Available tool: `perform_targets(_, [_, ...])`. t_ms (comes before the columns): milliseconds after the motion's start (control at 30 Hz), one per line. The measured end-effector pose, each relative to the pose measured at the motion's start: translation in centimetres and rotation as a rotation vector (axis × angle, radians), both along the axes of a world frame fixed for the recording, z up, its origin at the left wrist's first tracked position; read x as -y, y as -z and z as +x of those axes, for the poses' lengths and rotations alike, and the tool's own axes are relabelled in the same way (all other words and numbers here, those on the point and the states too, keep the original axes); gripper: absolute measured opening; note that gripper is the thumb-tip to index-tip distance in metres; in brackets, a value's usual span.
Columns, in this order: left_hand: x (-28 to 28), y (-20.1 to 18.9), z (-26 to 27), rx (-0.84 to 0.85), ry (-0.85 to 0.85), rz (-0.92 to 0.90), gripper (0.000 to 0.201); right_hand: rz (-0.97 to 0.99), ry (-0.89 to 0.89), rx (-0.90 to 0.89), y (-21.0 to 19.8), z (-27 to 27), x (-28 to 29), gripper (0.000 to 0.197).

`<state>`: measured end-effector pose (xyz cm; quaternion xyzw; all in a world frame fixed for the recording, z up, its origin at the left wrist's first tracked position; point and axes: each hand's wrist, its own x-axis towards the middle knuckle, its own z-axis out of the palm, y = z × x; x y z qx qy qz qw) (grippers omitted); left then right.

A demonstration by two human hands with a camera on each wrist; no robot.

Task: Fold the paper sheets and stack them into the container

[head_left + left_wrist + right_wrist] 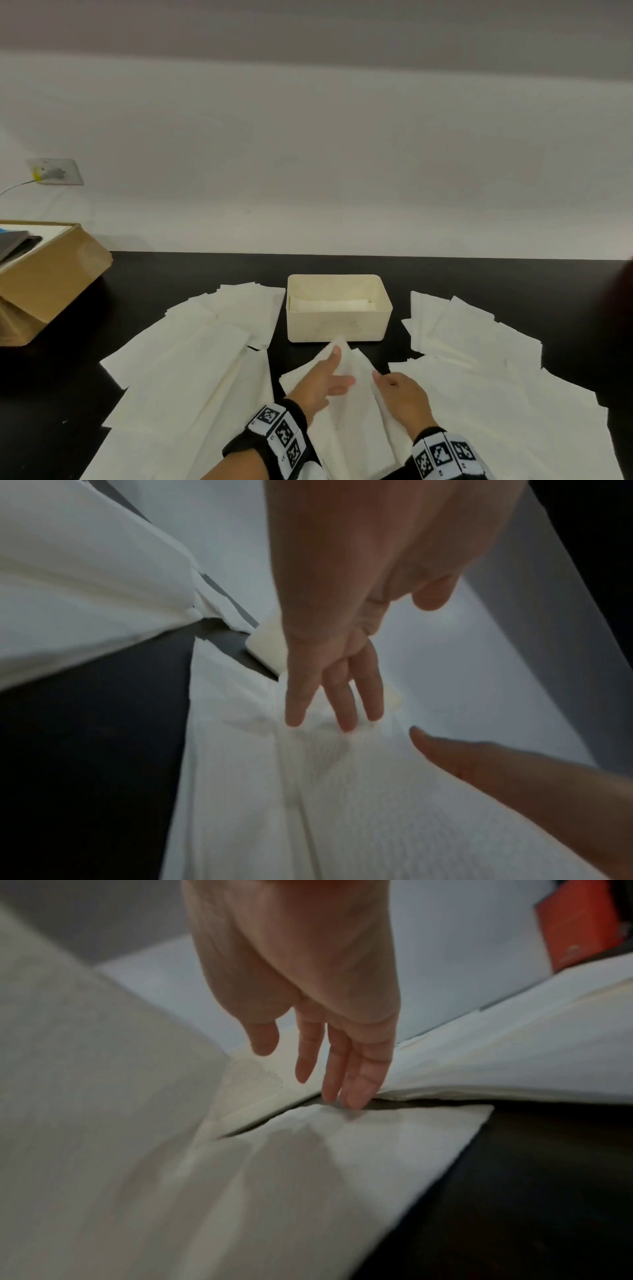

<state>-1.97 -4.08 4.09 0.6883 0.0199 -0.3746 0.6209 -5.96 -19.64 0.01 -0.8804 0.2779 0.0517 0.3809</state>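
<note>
A cream container (pixel 339 325) stands mid-table with folded white paper (pixel 329 304) inside. Just in front of it lies a white paper sheet (pixel 346 411), its middle raised into a ridge that peaks near the container's front wall. My left hand (pixel 334 368) lies on the sheet's left side with straight fingers (pixel 342 715) touching the paper (pixel 308 791). My right hand (pixel 387 380) is on the right side, its straight fingertips (pixel 354 1096) pressing a flat part of the sheet (pixel 308 1164). The container's perforated wall (pixel 260 1080) shows behind those fingers.
Several loose white sheets are spread in overlapping piles on the left (pixel 191 359) and on the right (pixel 479 359) of the black table (pixel 51 394). A cardboard box (pixel 44 274) sits at the far left by the wall. A red object (pixel 578 923) stands far right.
</note>
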Motion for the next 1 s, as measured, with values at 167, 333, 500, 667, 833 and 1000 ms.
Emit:
perform_targets(167, [2.2,1.8,-0.3,0.075,0.143,0.079,0.058,0.047,0.142,0.025,-0.8,0.2,1.9,0.058])
perform_targets(333, [3.4,3.4,0.0,0.235,-0.094,0.051,0.037,0.038,0.043,-0.136,-0.2,0.2,2.6,0.05])
perform_targets(500, [2.7,4.9,0.6,0.252,-0.249,0.369,0.039,0.046,-0.011,-0.213,0.5,0.8,2.4,0.044])
perform_targets(667, [2.6,5.6,0.8,0.187,-0.223,0.425,0.048,0.002,-0.112,-0.335,0.4,1.4,1.1,0.039])
perform_targets(833, [2.6,4.9,1.2,0.075,-0.207,0.377,0.074,0.051,-0.136,-0.336,0.1,1.6,-0.2,0.042])
perform_targets(1000, [2.2,5.1,0.8,0.132,-0.159,0.451,0.074,0.177,-0.113,-0.234,-0.2,1.2,-0.6,0.019])
